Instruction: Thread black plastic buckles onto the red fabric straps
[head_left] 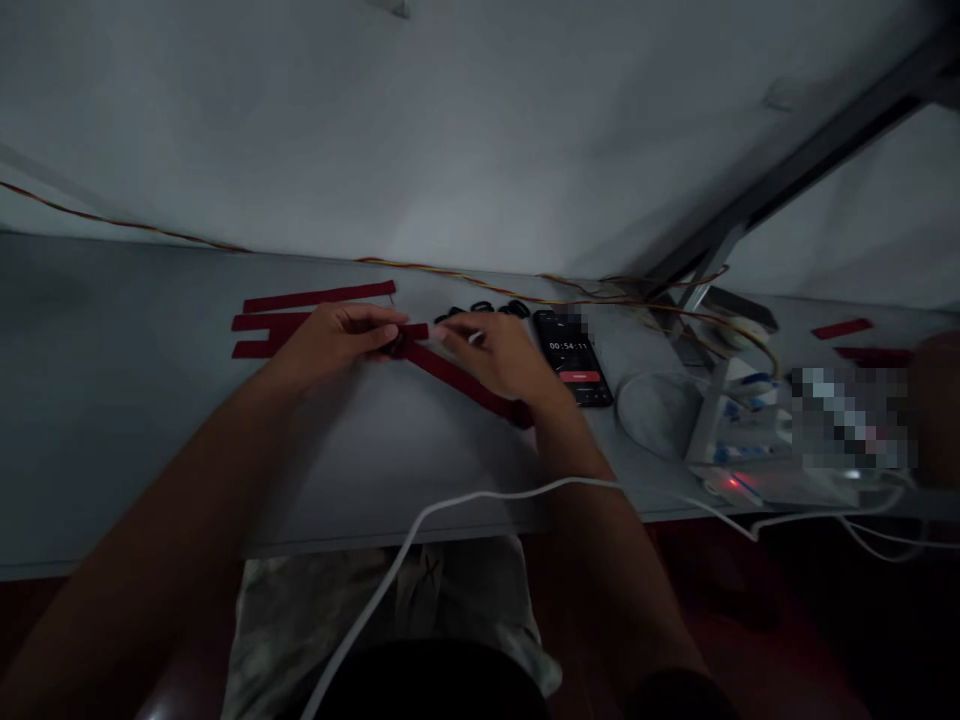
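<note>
Looks like mid-threading, imo: left fingers [383, 337] pinching a small dark buckle-like piece [396, 346] on a flat red fabric strap [459, 376] over the grey surface [390, 450]. Can't tell if right fingers [471, 322] grip its short end; pulling would need that pinch steady.

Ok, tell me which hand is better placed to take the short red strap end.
Likely the right hand: its fingertips are just beside that red strap end, while the left hand is busy pinching the black fitting.
</note>
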